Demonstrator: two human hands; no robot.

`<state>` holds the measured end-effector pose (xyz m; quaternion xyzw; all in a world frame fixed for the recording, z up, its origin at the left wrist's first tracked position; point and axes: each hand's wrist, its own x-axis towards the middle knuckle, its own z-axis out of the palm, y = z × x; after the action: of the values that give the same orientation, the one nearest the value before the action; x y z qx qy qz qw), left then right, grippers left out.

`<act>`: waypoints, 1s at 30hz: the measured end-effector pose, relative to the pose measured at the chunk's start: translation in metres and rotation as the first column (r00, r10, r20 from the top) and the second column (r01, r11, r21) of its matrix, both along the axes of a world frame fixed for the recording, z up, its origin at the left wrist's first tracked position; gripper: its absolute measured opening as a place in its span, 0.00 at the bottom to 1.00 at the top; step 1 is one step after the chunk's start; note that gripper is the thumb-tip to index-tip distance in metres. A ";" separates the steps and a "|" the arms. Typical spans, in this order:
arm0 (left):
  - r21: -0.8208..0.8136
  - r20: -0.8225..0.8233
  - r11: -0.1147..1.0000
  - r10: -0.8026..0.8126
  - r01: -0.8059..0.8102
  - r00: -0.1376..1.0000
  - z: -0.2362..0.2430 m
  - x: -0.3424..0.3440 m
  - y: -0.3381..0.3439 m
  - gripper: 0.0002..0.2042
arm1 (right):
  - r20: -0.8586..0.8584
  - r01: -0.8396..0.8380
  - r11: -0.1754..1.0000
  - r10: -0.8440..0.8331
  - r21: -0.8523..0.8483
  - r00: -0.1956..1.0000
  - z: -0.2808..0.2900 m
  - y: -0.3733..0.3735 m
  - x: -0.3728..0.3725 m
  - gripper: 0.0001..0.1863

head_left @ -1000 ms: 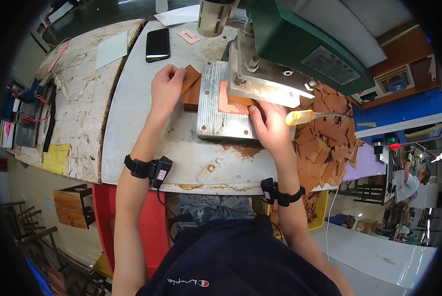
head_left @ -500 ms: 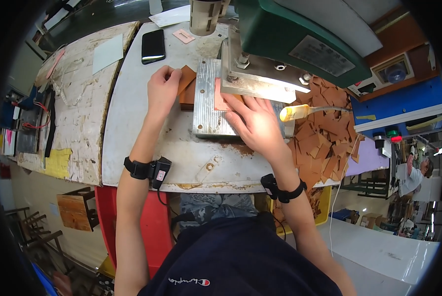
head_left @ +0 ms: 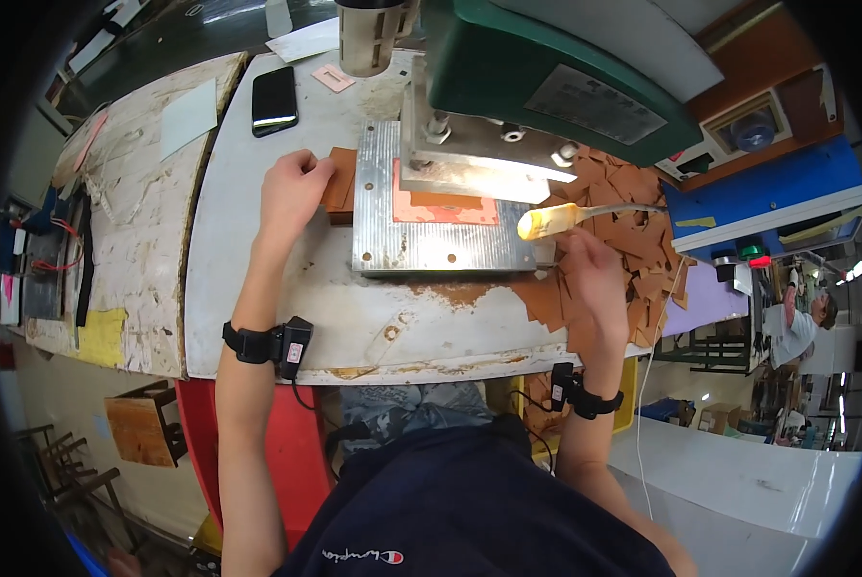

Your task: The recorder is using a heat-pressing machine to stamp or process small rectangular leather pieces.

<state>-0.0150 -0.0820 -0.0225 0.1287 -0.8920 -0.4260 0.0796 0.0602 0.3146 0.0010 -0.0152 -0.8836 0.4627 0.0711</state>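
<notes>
Both forearms extend forward from the lower edge. Left hand: wrist bent, thumb and fingers together, clamped on the edge of a brown piece just left of the metal plate. Right hand: fingers curled, over the scrap pile and near the yellow-headed lamp; whether it grips anything cannot be determined.

Metal plate: ridged, bolt holes visible. Pink template: flat upon it. Brown panel: on the template, partly hidden by the press head. Held piece: flat, straight-edged, smooth.

White worktable: stained, front edge chipped. Green press: overhangs the plate. Black phone: far left.
</notes>
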 end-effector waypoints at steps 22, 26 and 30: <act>-0.034 -0.123 0.991 -0.136 0.133 0.983 -0.007 -0.006 0.017 0.17 | -0.078 0.300 0.714 -0.326 0.633 0.942 -0.017 0.071 -0.019 0.22; -0.046 -0.090 0.998 -0.049 0.045 0.995 0.006 -0.003 0.021 0.21 | -0.089 0.290 0.765 -0.293 0.575 0.952 -0.018 0.090 -0.021 0.18; 0.016 -0.284 1.000 0.008 -0.004 0.959 0.014 0.006 0.016 0.18 | -0.179 0.363 0.847 -0.317 0.388 0.931 0.002 0.058 -0.014 0.13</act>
<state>-0.0095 -0.0659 -0.0084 0.0693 -0.8677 -0.4465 0.2072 0.0465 0.3722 0.0033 -0.1310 -0.9394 0.2447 0.2012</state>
